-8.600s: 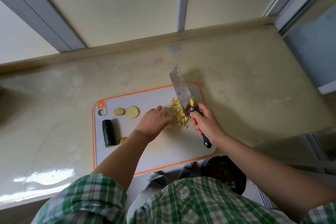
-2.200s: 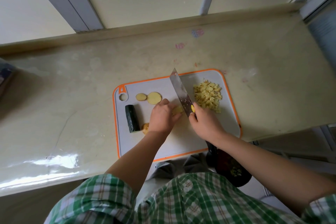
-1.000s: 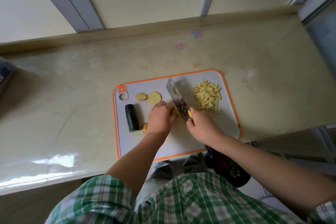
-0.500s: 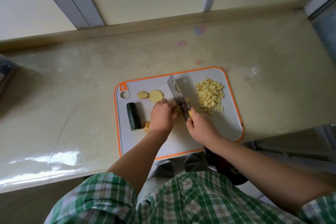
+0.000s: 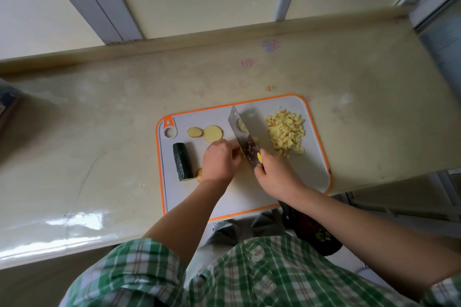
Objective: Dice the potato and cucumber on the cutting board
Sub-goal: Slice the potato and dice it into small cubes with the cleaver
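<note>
Right hand (image 5: 277,172) is wrapped round the handle of a cleaver (image 5: 243,138), blade edge down on the middle of the cutting board (image 5: 311,179) and angled toward its far edge. Left hand (image 5: 219,162) sits just left of the blade, fingers curled down over a potato piece (image 5: 240,152). Only a yellow sliver of it shows, so can't say much about its shape. The only actual container is a dark bowl (image 5: 305,225) below the counter's near edge, partly under the right forearm, with a few greenish bits in it that I can't identify. The board is grey with an orange rim and slightly overhangs the near edge of a glossy beige counter (image 5: 99,132), which has glare at its near left edge and faint pink and blue smudges toward the far edge. Behind that are cream panels in grey frames. As for the veg, a pile of pale yellow potato cubes (image 5: 285,133) is in the board's far right corner and two round potato slices (image 5: 212,133) lie toward the far left. A dark green cucumber chunk (image 5: 183,164) lies along the left edge, uncut, with a potato end (image 5: 199,171) beside it.
</note>
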Demonstrator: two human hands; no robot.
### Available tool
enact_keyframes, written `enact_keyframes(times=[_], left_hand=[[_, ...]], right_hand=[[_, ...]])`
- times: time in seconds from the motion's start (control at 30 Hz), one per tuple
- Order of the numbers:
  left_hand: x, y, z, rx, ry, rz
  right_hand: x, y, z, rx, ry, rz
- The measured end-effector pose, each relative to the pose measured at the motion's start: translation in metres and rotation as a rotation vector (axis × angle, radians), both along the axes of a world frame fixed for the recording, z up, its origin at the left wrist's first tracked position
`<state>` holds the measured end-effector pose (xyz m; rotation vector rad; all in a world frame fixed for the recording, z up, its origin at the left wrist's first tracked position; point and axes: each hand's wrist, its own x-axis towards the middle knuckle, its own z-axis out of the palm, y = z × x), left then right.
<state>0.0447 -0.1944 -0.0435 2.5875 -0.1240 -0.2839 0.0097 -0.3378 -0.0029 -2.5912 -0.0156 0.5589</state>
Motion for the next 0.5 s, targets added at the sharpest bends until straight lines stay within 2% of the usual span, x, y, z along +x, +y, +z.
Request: enact_keyframes(times=[0.5], left_hand=[[0.002,0.0,-0.002,-0.009,0.029,0.006]], right_hand=[[-0.004,0.006,-0.015,0.046,-0.004,-0.062]])
